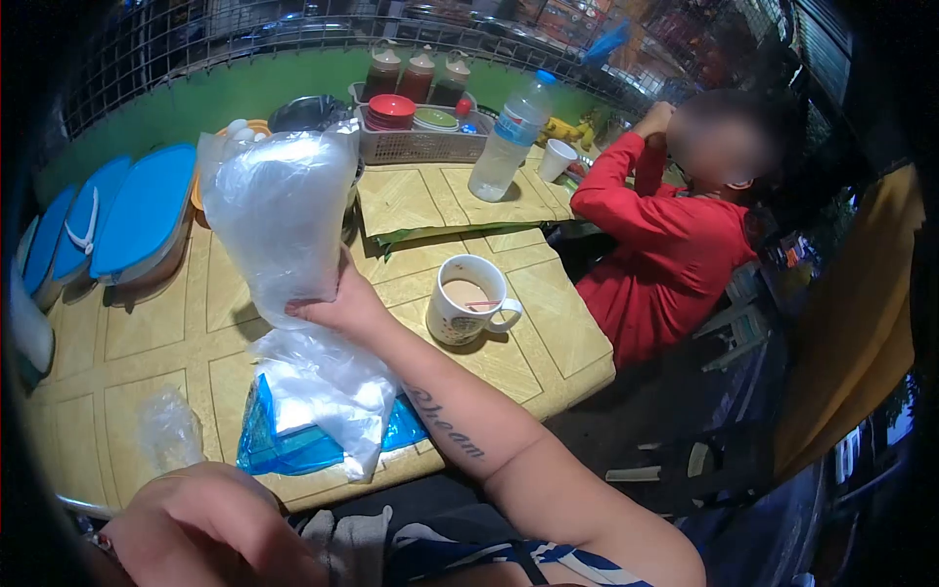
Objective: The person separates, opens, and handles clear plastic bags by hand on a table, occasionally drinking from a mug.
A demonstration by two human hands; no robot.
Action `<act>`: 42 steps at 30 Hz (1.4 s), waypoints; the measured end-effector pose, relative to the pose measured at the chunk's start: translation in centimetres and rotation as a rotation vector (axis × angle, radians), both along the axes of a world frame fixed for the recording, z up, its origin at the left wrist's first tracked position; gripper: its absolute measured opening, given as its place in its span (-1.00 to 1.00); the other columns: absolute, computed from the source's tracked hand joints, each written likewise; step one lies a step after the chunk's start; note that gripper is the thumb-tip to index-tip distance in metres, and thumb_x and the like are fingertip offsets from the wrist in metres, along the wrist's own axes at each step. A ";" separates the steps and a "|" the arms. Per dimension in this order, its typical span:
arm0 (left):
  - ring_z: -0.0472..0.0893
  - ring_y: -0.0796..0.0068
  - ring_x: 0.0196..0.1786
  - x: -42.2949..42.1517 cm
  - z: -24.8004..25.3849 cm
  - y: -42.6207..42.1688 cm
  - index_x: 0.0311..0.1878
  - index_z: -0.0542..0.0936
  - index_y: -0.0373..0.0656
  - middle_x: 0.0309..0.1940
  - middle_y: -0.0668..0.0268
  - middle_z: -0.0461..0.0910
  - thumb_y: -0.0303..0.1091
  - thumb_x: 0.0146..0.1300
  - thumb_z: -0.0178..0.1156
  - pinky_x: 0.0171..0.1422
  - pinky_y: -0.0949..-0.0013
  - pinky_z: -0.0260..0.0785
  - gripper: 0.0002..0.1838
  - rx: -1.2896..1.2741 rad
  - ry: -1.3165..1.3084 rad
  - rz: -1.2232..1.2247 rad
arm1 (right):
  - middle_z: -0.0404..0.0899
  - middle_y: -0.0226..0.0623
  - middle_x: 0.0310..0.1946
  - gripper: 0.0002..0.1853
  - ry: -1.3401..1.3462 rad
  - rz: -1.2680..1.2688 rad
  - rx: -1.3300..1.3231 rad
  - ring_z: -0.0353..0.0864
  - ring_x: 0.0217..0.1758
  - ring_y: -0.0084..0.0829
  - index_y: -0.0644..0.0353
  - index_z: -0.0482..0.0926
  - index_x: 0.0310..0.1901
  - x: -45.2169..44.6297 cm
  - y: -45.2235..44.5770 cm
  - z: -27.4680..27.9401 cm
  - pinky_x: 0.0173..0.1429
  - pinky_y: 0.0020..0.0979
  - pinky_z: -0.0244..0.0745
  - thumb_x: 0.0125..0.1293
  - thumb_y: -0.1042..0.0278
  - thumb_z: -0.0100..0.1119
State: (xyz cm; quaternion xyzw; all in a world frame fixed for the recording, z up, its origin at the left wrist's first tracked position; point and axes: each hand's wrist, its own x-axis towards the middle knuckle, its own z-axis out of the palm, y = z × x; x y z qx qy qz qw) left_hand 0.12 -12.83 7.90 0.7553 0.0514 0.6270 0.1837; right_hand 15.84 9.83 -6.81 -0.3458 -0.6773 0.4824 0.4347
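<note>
Our R hand [337, 305] grips bulky clear plastic bag [279, 205], L of white printed cylindrical mug [455, 320]; L hand [215, 509] grip, we can't tell.

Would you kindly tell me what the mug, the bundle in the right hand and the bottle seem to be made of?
Mug: probably glazed ceramic, judging by its smooth, white, printed wall.
Bundle: thin plastic film, translucent, shiny and creased.
Bottle: likely clear plastic, glossy, with see-through walls and a blue cap.
</note>
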 end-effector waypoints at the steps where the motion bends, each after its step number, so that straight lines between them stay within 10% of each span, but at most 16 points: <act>1: 0.47 0.37 0.13 0.1 -0.1 0.1 0.20 0.45 -0.12 0.12 0.12 0.43 -0.05 0.42 0.05 0.33 0.11 0.22 -0.57 -0.010 0.008 0.001 | 0.27 0.01 0.36 0.27 0.006 0.002 -0.006 0.33 0.41 -0.17 0.35 -0.05 0.47 0.0 0.0 0.0 0.46 -0.24 0.25 -0.16 0.15 0.67; 42: 0.48 0.49 0.01 -1.5 -0.1 0.3 0.13 0.50 -0.02 -0.04 0.30 0.45 -0.06 0.43 0.05 0.34 0.14 0.19 -0.66 0.038 -0.061 0.010 | 0.32 0.01 0.35 0.26 -0.050 -0.030 -0.023 0.38 0.39 -0.15 0.31 -0.02 0.47 -0.3 0.3 -0.5 0.44 -0.25 0.28 -0.17 0.10 0.66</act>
